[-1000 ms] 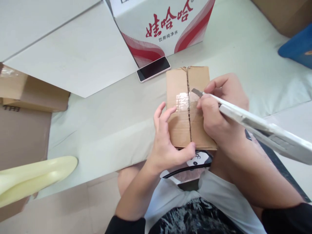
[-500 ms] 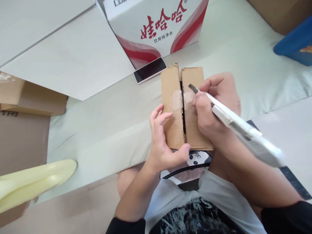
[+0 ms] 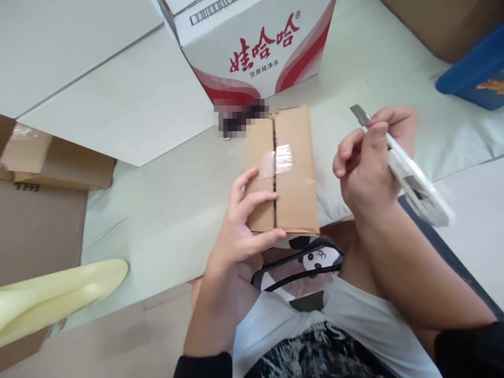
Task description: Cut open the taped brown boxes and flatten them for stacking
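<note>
A small brown cardboard box (image 3: 296,199) sits at the front of the pale green covered surface, its two top flaps meeting along a narrow dark gap. Clear tape (image 3: 284,158) lies across the middle of that gap. My left hand (image 3: 240,226) grips the box at its near left corner, with fingers over the left flap and the thumb along the near edge. To the right of the box and apart from it, my right hand (image 3: 368,173) is closed around a white utility knife (image 3: 417,186). Its metal blade is out and points up and left.
Behind the box stands a large white and red carton (image 3: 268,47), with a pixelated dark phone (image 3: 240,119) at its foot. White panels (image 3: 118,100) rise at the left. A pale yellow curved object (image 3: 79,286) juts in lower left. A blue container (image 3: 472,73) stands far right.
My right hand has lifted the knife away from the box, up and to the right. The box has shifted slightly left with my left hand, and the flap gap looks narrower.
</note>
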A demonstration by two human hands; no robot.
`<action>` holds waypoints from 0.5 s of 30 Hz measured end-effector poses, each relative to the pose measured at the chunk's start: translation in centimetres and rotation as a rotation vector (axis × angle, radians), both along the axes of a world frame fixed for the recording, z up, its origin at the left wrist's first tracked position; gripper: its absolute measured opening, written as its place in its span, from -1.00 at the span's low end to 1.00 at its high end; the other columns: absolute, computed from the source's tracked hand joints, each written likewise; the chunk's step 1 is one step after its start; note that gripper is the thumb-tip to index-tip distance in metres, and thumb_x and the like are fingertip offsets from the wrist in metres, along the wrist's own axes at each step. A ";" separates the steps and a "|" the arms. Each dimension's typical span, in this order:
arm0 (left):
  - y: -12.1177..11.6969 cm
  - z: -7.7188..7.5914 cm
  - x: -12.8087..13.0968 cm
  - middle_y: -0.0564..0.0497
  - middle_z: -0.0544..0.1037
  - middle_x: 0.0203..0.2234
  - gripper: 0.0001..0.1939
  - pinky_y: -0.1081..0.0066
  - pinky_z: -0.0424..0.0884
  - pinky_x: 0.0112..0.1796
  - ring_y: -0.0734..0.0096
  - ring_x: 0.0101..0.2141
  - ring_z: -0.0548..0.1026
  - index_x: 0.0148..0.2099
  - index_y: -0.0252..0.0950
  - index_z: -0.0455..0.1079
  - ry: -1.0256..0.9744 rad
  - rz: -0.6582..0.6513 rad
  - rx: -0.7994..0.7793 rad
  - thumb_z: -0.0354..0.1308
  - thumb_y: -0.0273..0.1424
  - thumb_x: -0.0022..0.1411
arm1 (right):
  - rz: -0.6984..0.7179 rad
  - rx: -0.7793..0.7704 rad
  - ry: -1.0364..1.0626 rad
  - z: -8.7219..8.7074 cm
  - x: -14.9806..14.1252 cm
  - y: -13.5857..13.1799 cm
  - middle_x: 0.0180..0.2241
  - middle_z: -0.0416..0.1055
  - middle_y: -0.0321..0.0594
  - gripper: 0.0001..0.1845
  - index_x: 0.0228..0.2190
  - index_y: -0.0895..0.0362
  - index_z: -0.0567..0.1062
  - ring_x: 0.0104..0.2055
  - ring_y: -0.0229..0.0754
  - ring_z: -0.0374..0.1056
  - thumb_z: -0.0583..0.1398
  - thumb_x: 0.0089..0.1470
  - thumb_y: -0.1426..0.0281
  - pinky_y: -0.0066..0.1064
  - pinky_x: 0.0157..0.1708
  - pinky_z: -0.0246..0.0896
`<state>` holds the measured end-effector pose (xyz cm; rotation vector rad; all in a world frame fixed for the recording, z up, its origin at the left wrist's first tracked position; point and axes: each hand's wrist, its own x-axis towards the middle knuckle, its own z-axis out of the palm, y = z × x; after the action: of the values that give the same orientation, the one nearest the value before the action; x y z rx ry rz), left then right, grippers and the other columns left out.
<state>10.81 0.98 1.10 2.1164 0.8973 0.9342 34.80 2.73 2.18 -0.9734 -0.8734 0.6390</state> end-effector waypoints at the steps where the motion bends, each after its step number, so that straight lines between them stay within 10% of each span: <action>1: 0.3 -0.4 -0.4 -0.17 0.23 0.40 -0.41 -0.10 0.34 0.32 -0.13 0.41 0.26 0.16 -0.05 0.47 -0.060 0.047 -0.009 0.34 0.14 0.23 | -0.030 -0.040 -0.001 -0.6 0.5 0.3 -0.62 0.25 -0.50 -0.61 -0.27 -0.05 0.26 -0.71 -0.30 0.12 0.22 0.29 -0.06 -0.43 -0.71 -0.10; 5: 1.6 -1.5 -1.1 -0.14 0.45 0.23 -0.36 0.17 0.53 0.11 0.04 0.26 0.45 0.11 -0.08 0.45 -0.413 0.386 -0.133 0.23 0.27 0.24 | -0.001 -0.351 -0.164 -3.3 2.0 1.2 -0.52 0.44 -0.42 -0.70 -0.25 -0.01 0.27 -0.56 -0.22 0.40 0.24 0.25 0.09 -0.37 -0.52 0.20; 9: 2.3 -1.1 -0.7 0.03 0.55 -0.19 -0.47 0.51 0.46 -0.47 0.45 -0.36 0.55 0.03 -0.10 0.39 -0.660 0.802 -0.359 0.21 0.20 0.30 | 0.215 -0.587 -0.287 -4.5 1.8 1.2 -0.38 0.56 -0.33 -0.67 -0.25 -0.01 0.24 -0.37 -0.13 0.55 0.27 0.15 0.14 -0.24 -0.28 0.37; 15: 2.9 -1.5 -1.5 0.12 0.45 -0.46 -0.71 0.50 0.43 -0.48 0.49 -0.49 0.45 -0.14 -0.14 0.46 -0.612 0.846 -0.513 0.36 -0.13 0.18 | 0.279 -0.346 -0.344 -5.3 -0.3 0.6 -0.29 0.58 -0.32 -0.65 -0.22 -0.03 0.24 -0.31 -0.17 0.51 0.26 0.17 0.09 -0.22 -0.21 0.38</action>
<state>9.35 3.90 -0.44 0.8910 1.5044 1.4448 34.55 3.36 -3.11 -1.3100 -1.2431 0.8960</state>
